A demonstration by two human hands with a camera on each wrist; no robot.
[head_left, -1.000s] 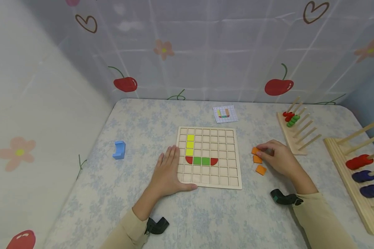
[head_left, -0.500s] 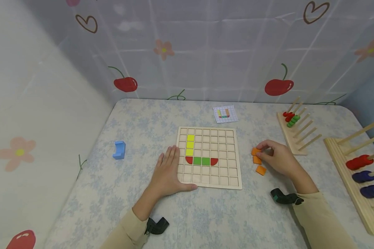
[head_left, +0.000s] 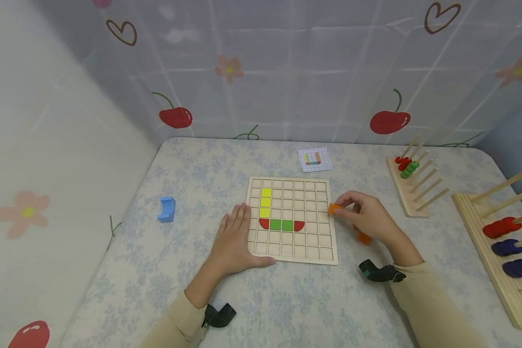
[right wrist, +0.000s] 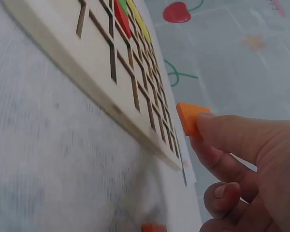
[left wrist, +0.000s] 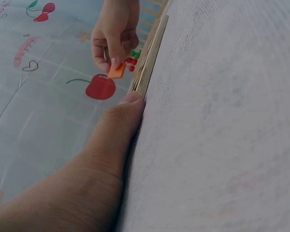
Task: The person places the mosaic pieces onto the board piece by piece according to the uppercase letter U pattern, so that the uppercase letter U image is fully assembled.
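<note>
My right hand (head_left: 365,216) pinches an orange square tile (right wrist: 188,118) between thumb and fingers, lifted beside the right edge of the wooden grid board (head_left: 313,241). On the board, yellow tiles (head_left: 265,202) form a column. Below them runs a row of two green tiles (head_left: 281,225) between two red quarter-round tiles (head_left: 299,226). My left hand (head_left: 232,239) lies flat with straight fingers along the board's left edge, its thumb at the front edge. Another orange tile (head_left: 364,238) lies on the table under my right hand, which partly hides the ones there.
A pattern card (head_left: 315,159) lies behind the board. To the right stand a small peg rack (head_left: 409,188) with red and green beads and a larger peg rack (head_left: 478,241) with red and blue pieces. A blue U-shaped block (head_left: 167,210) sits at the left.
My right hand has picked up the farthest orange tile and moved left with it to the board's right edge. The left hand has stayed in place.
</note>
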